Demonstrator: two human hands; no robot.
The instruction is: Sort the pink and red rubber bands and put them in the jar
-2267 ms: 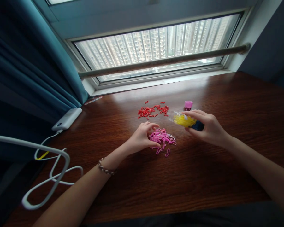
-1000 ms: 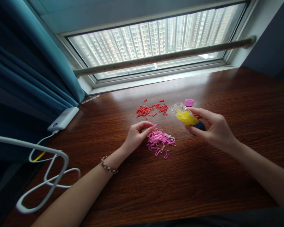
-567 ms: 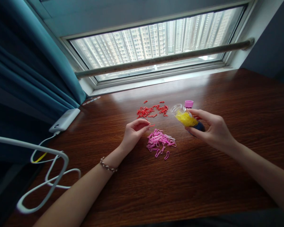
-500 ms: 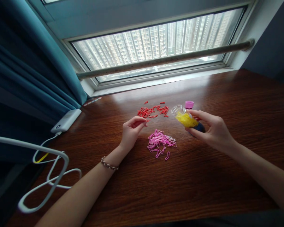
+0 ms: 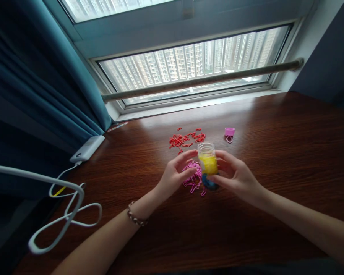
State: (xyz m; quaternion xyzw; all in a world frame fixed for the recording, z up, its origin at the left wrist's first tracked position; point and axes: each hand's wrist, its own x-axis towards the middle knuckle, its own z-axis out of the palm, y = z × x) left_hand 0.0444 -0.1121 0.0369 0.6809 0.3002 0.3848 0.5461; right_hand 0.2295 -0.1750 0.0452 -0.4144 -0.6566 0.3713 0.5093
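Note:
A clear open-mouthed jar [image 5: 208, 164] stands nearly upright in the air, yellow pieces in its upper part and dark blue ones at its bottom. My right hand [image 5: 236, 173] grips it from the right side. Close to the jar's left side is my left hand [image 5: 179, 170], thumb and fingers apart, holding nothing; whether a fingertip touches the glass is hard to tell. Beneath and behind the hands lies a pile of pink rubber-band-like loops [image 5: 193, 177], partly hidden by the jar and fingers. Farther back, red loops [image 5: 179, 140] are scattered on the wooden table [image 5: 275, 152].
A pink cap-like piece [image 5: 229, 131] with a pink loop beside it lies at the back right. On the left are a white power bank [image 5: 87, 148] and a looping white cable [image 5: 81, 194]. A blue curtain [image 5: 54, 76] and a window with a bar [image 5: 203, 79] border the table.
My right hand has brought the jar leftward and turned it from tilted to nearly upright. My left hand has opened from a pinch at the red loops and moved right, toward the jar.

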